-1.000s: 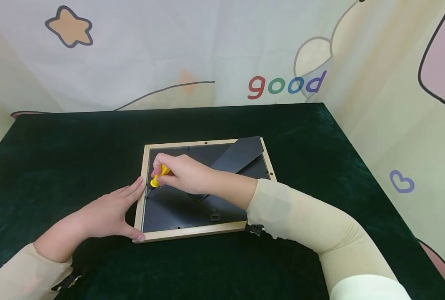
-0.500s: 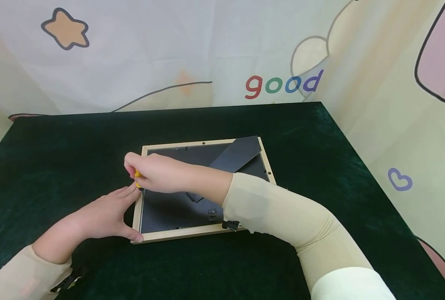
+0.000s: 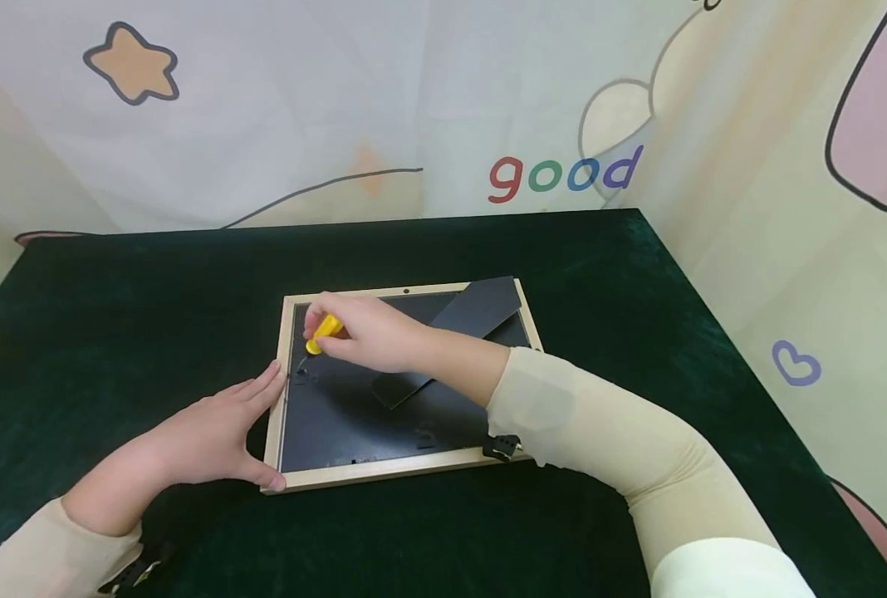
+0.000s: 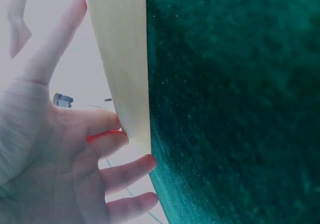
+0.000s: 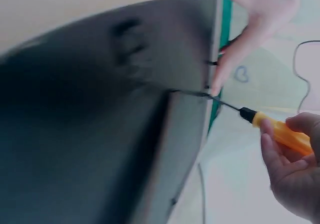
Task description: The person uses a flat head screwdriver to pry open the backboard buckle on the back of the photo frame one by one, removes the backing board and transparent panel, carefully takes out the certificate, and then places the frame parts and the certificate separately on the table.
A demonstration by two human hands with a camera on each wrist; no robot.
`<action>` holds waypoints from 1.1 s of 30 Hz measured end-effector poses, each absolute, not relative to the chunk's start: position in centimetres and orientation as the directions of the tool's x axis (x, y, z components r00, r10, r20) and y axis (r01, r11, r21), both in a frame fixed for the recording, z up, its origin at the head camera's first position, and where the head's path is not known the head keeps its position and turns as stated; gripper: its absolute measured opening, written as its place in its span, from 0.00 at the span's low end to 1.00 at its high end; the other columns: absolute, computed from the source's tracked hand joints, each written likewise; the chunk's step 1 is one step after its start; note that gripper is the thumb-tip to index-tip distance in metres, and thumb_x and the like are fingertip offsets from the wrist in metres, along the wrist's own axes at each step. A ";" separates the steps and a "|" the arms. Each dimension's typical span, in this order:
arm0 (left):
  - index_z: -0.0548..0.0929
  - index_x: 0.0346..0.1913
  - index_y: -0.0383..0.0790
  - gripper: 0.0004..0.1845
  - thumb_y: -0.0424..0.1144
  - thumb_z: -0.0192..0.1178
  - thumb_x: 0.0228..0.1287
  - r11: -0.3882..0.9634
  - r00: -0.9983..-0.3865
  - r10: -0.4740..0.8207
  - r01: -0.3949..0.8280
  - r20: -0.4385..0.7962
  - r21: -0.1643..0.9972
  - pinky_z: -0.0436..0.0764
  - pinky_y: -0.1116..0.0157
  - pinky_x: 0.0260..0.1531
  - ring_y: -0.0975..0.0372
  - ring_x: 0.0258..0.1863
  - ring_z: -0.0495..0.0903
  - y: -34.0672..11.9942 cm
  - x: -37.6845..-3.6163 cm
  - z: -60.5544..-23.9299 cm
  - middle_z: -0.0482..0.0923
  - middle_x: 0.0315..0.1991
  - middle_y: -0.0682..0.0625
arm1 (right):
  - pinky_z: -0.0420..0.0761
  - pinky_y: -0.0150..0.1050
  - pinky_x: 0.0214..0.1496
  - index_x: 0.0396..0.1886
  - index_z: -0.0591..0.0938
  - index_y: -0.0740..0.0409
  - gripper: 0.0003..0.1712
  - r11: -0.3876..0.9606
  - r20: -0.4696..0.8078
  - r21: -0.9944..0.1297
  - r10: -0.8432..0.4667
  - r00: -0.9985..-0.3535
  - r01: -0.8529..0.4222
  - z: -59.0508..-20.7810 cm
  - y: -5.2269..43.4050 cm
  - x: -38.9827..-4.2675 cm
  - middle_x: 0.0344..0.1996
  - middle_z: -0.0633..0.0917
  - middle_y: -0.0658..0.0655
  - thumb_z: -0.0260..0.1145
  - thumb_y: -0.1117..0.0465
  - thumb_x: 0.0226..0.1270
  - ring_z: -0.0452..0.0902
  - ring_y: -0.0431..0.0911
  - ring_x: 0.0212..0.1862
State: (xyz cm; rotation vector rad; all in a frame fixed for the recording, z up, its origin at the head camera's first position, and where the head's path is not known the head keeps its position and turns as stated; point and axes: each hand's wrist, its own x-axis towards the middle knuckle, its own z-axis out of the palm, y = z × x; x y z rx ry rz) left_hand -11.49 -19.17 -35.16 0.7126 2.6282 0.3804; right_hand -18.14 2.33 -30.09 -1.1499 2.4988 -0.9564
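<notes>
A picture frame (image 3: pixel 384 474) with a pale wooden rim lies face down, its black backing board (image 3: pixel 339 423) showing. My right hand (image 3: pixel 372 332) grips a screwdriver (image 3: pixel 325 330) by its yellow handle, above the left part of the backing. Its thin shaft slants down toward the left rim, close to a small dark hanger (image 3: pixel 301 376). In the right wrist view the screwdriver (image 5: pixel 282 132) has a black collar below the handle. My left hand (image 3: pixel 204 436) is spread along the frame's left side, fingertips at the rim and thumb at the near corner. In the left wrist view its fingers (image 4: pixel 127 174) are extended.
A black stand flap (image 3: pixel 481 307) lies slantwise across the backing, reaching the far right corner. Small dark fasteners (image 3: pixel 354 462) sit along the inner rim. Dark green cloth (image 3: pixel 414 540) covers the table, and a printed curtain (image 3: pixel 301 100) hangs behind it.
My right hand with the screwdriver moved left to the frame's left rim, then came back right and lifted off, uncovering the small hanger. The left hand stays at the frame's left side.
</notes>
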 end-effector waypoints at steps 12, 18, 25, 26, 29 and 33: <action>0.48 0.65 0.40 0.65 0.73 0.58 0.20 0.836 -0.795 0.525 0.415 -0.304 0.360 0.62 0.51 0.50 0.49 0.60 0.50 -19.1 -11.4 -35.2 0.39 0.65 0.45 | 0.70 0.20 0.36 0.38 0.71 0.50 0.11 0.497 0.011 -0.695 -0.714 -0.700 -0.519 -31.6 3.3 -17.6 0.37 0.77 0.44 0.60 0.61 0.55 0.71 0.31 0.33; 0.47 0.65 0.40 0.65 0.72 0.58 0.20 0.837 -0.796 0.521 0.406 -0.309 0.366 0.62 0.49 0.49 0.48 0.60 0.50 -19.4 -11.4 -35.1 0.38 0.65 0.45 | 0.69 0.19 0.36 0.38 0.71 0.51 0.10 0.500 0.032 -0.677 -0.713 -0.701 -0.540 -31.9 2.9 -17.5 0.37 0.77 0.45 0.59 0.61 0.56 0.71 0.31 0.32; 0.47 0.65 0.39 0.65 0.72 0.58 0.20 0.829 -0.793 0.531 0.413 -0.300 0.376 0.62 0.50 0.49 0.49 0.60 0.50 -19.2 -11.3 -35.2 0.38 0.65 0.45 | 0.71 0.19 0.34 0.37 0.70 0.50 0.10 0.513 0.011 -0.686 -0.701 -0.713 -0.516 -31.8 3.0 -17.4 0.35 0.77 0.45 0.59 0.61 0.56 0.71 0.32 0.31; 0.47 0.65 0.39 0.65 0.72 0.58 0.20 0.828 -0.791 0.534 0.417 -0.299 0.375 0.62 0.50 0.49 0.48 0.60 0.50 -19.2 -11.3 -35.3 0.39 0.65 0.45 | 0.71 0.20 0.34 0.37 0.70 0.50 0.10 0.514 0.010 -0.689 -0.698 -0.716 -0.511 -31.8 3.0 -17.4 0.35 0.77 0.45 0.59 0.61 0.55 0.71 0.32 0.31; 0.47 0.65 0.40 0.65 0.72 0.58 0.20 0.834 -0.795 0.525 0.407 -0.306 0.373 0.62 0.50 0.49 0.49 0.60 0.50 -19.2 -11.3 -35.1 0.38 0.65 0.46 | 0.72 0.20 0.32 0.36 0.70 0.51 0.09 0.510 0.018 -0.693 -0.695 -0.719 -0.510 -31.7 2.8 -17.5 0.35 0.77 0.45 0.60 0.62 0.55 0.71 0.32 0.31; 0.47 0.65 0.40 0.65 0.72 0.59 0.19 0.838 -0.797 0.516 0.396 -0.312 0.374 0.62 0.50 0.49 0.49 0.61 0.50 -19.3 -11.4 -35.0 0.38 0.65 0.46 | 0.72 0.22 0.28 0.34 0.69 0.50 0.09 0.511 0.039 -0.668 -0.702 -0.711 -0.541 -31.3 2.1 -17.6 0.31 0.77 0.44 0.59 0.62 0.55 0.71 0.34 0.28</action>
